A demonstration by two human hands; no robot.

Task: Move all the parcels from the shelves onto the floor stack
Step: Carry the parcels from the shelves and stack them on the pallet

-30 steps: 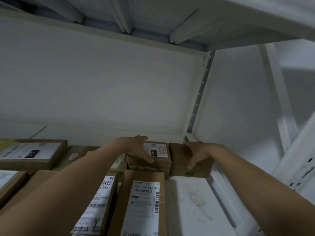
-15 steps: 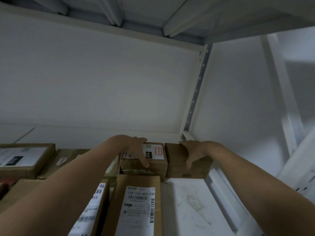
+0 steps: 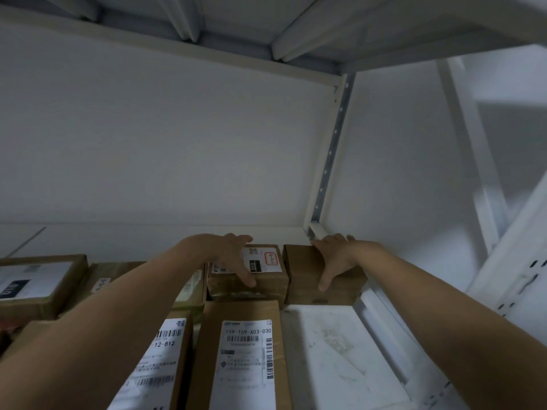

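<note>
Two grips unchanged | left hand point(image 3: 228, 253) holds labelled parcel point(image 3: 268, 261) | right hand point(image 3: 334, 255) holds plain parcel point(image 3: 302, 270)

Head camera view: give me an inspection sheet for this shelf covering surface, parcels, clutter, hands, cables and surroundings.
Surface: white shelf board, scuffed bare patch at front right.
Job's things: labelled small box and plain small box side by side at the back right; long labelled parcel in front of them; larger box far left.
Clutter: nothing seen.
Hands: left hand grips the labelled small box; right hand grips the plain small box.
Cables: nothing seen.
Surroundings: white wall, perforated upright, upper shelf underside.
</note>
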